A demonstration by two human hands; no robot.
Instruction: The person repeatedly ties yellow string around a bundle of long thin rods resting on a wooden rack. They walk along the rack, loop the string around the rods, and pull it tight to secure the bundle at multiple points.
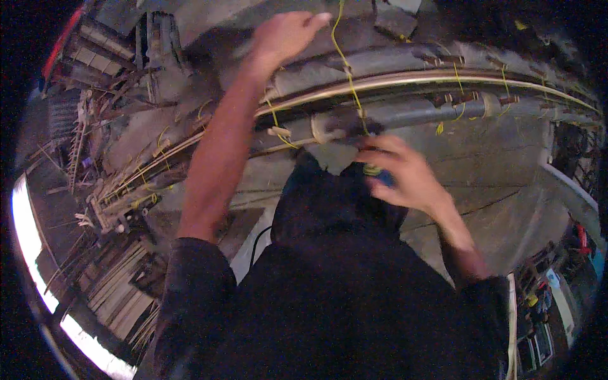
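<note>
My left hand (285, 39) reaches out to the far side with its fingers curled in. Its thumb tip is beside a thin yellow cord (350, 76); whether it grips anything does not show. The cord runs down across long grey tubes (405, 113) and a pale thin rod (392, 80) toward my right hand (405, 174). That hand, smeared a little by motion, is bent close to my body around a small blue and yellow object (379, 172) of a kind I cannot make out. Several more yellow ties (273, 113) loop around the rod and tubes.
Wooden slats (120, 288) lie stacked at the lower left. Racks and dark timber (101, 47) fill the far left. At the right is a pale edge (570, 183), with mixed coloured items (541, 297) below it. A flat grey piece (396, 19) lies at the far side.
</note>
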